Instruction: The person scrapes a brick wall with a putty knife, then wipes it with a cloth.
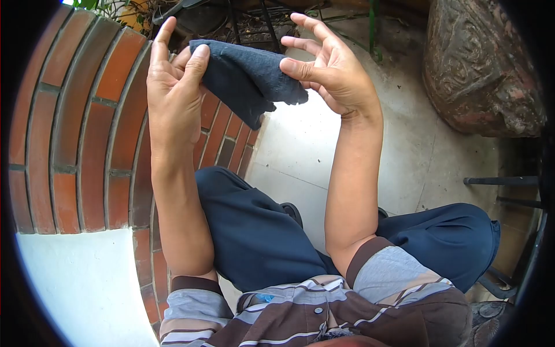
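A dark blue-grey piece of cloth [248, 72] is held up in the air, stretched between both hands and sagging in a fold with ragged lower edges. My left hand [176, 75] pinches its upper left corner between thumb and fingers, with the index finger raised. At the cloth's right end, my right hand [326, 66] grips the edge with its thumb in front, its other fingers spread upward. Part of the fingers behind the cloth is hidden.
A curved brick wall [121, 133] rises on the left above a white surface [87, 283]. Pale floor tiles [399, 156] lie beyond my knees. A large carved pot [485, 69] stands at the upper right, with dark metal bars [500, 180] below it. Plants are at the top.
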`<state>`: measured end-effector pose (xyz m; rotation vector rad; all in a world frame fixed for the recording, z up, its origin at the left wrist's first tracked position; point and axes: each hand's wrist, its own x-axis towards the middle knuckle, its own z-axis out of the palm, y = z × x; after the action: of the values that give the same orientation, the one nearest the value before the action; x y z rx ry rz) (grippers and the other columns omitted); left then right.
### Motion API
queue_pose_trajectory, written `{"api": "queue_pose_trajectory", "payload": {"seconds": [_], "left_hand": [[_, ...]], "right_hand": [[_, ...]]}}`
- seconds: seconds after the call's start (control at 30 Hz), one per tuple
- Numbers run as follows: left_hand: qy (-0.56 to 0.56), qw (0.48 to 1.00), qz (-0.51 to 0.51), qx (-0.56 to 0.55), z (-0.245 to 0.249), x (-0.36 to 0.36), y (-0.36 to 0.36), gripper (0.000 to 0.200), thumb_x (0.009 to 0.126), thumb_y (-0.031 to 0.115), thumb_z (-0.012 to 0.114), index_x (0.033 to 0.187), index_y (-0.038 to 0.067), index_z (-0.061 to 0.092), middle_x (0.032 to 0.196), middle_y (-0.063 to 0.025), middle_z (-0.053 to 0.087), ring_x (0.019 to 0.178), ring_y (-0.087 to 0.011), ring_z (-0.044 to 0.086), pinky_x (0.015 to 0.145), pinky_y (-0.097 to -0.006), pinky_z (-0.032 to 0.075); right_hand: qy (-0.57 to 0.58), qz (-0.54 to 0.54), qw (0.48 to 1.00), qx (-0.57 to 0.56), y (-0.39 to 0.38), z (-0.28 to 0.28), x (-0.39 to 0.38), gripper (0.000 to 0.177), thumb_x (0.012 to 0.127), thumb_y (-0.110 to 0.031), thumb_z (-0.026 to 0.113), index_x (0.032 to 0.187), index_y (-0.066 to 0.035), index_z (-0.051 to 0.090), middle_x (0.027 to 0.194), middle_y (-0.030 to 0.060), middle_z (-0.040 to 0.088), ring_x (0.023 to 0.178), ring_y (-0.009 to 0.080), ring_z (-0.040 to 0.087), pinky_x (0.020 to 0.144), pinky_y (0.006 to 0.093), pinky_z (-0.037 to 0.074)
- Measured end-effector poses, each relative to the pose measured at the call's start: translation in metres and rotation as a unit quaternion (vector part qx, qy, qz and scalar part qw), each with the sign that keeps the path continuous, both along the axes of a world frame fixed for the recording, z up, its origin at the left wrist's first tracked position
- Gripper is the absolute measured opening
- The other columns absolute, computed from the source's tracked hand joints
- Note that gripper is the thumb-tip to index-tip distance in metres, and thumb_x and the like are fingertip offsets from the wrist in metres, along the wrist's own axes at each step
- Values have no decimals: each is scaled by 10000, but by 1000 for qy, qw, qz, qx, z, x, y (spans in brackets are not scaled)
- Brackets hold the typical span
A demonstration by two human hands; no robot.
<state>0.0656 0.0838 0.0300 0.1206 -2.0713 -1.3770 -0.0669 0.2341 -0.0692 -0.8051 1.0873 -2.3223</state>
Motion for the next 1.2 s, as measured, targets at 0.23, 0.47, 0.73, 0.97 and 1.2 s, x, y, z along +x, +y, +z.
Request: {"api": "queue_pose_trajectory", "payload": {"seconds": [0.23,0.47,0.73,0.97,1.2], "left_hand": [[-7,986,117,-116,-3,2,-1,541,990,85,554,1474,-17,337,765,-66,675,761,-85,679,689,-203,579],[-83,979,172,-70,-3,2,1,771,852,107,728,1489,-22,313,1158,-311,623,1010,-314,695,806,-363,589],[-171,983,70,-10,1,8,-5,709,739,45,792,1386,-10,507,1422,-394,350,1136,-381,591,945,-429,520],[-181,982,23,39,8,7,4,568,756,-43,740,1298,-59,568,1028,-191,602,844,-154,684,819,-289,554],[-221,975,6,11,8,9,0,522,754,-35,732,1254,-88,594,812,-100,706,713,-129,692,652,-227,567]], "right_hand": [[-68,-3,990,-126,-13,6,3,1000,651,-85,909,1470,11,342,1401,392,371,1060,382,642,771,317,580],[24,-73,997,-10,-16,4,5,778,701,-11,838,1397,-56,493,1417,356,381,961,292,677,741,279,586],[45,-15,995,85,0,14,5,455,784,-4,774,1219,-46,646,1038,163,682,712,140,692,669,221,580],[217,-42,968,116,4,7,0,466,737,-57,814,1174,-39,656,971,80,672,929,147,648,791,271,549],[339,-97,888,294,3,12,11,251,745,-124,797,979,-70,721,1155,115,598,1014,217,595,864,346,497]]}}
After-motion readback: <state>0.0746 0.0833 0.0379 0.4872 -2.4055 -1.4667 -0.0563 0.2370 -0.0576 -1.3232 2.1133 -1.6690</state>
